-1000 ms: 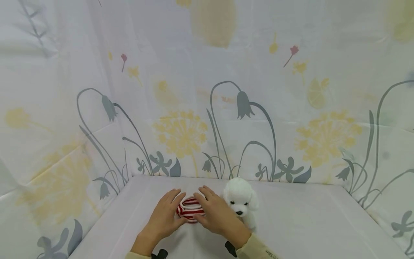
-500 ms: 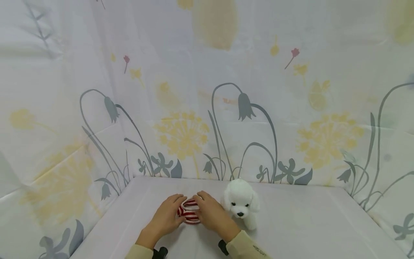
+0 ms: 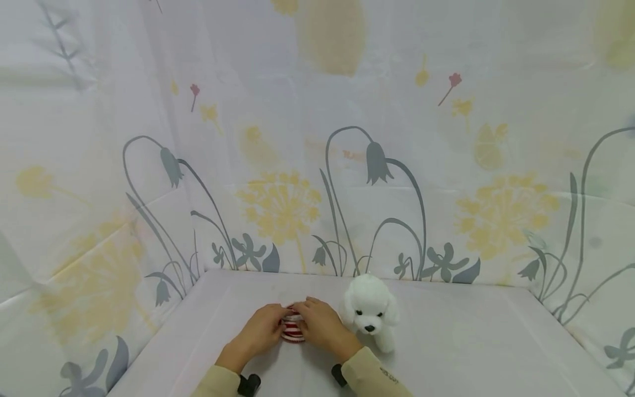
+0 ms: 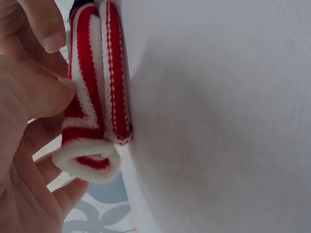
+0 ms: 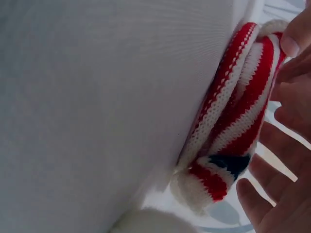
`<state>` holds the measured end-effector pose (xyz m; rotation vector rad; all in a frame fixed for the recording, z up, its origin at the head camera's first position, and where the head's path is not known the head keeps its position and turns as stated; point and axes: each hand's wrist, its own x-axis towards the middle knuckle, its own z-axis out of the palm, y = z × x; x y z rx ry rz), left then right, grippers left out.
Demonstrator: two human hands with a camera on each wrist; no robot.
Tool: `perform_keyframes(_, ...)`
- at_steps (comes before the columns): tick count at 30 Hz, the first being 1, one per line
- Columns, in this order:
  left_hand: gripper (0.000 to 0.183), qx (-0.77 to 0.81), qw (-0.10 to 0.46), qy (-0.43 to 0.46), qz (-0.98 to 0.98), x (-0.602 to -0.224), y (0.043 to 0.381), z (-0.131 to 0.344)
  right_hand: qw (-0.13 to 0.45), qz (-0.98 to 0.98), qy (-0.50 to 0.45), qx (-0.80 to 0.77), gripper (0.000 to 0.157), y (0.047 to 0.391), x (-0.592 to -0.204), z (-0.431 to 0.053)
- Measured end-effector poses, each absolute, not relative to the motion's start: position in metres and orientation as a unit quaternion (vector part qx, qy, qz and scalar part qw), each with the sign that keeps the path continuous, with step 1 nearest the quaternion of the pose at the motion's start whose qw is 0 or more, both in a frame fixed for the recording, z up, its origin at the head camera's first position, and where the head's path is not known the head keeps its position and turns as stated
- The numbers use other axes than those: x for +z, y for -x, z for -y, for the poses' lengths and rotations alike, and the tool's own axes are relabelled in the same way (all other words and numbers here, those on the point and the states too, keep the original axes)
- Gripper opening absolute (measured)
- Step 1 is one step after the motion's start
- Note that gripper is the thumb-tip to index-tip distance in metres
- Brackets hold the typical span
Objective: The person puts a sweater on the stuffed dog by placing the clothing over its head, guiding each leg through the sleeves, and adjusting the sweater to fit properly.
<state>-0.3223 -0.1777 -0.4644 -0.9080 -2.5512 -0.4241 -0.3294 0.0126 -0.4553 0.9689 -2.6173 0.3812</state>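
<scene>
A small knitted sweater with red and white stripes stands bunched between both hands on the white surface. Its white sleeve cuff faces the left wrist camera, and a dark blue patch shows at the other end. My left hand grips the left side, thumb pressed on the knit and fingers behind it. From the right, my right hand holds the other side, thumb in front and fingers around the back. In the right wrist view its fingers lie spread along the sweater.
A white plush dog stands just right of my right hand, facing forward. The white table ends at a floral curtain that also runs up the left and right sides. Black straps sit at the wrists.
Both hands have come closer together and lower, pressing in on the sweater from each side. Its neck opening is now mostly covered. The plush dog stays in place.
</scene>
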Motion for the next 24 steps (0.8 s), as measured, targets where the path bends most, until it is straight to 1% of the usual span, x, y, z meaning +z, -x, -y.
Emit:
perform_keyframes(4,0.022,-0.144,0.184,0.313,0.921,-0.464,0.324,0.177,0.163,0.914,-0.351,0.124,0.028,0.331,-0.457,-0.014)
perform_keyframes(8,0.022,-0.149,0.167,0.305,0.925,-0.464,0.324,0.179,0.161,0.918,-0.348,0.101,0.013,0.331,-0.455,-0.015)
perform_keyframes(11,0.024,-0.165,0.157,0.303,0.925,-0.463,0.322,0.179,0.162,0.922,-0.34,0.087,0.005,0.33,-0.454,-0.016)
perform_keyframes(16,0.006,-0.202,0.147,0.303,0.92,-0.459,0.317,0.178,0.149,0.936,-0.306,0.091,0.004,0.325,-0.452,-0.015)
perform_keyframes(20,0.002,-0.209,0.149,0.305,0.917,-0.455,0.312,0.178,0.133,0.947,-0.28,0.091,0.007,0.315,-0.449,-0.015)
perform_keyframes(24,0.007,-0.196,0.158,0.302,0.919,-0.451,0.305,0.179,0.11,0.948,-0.278,0.106,0.009,0.304,-0.444,-0.017)
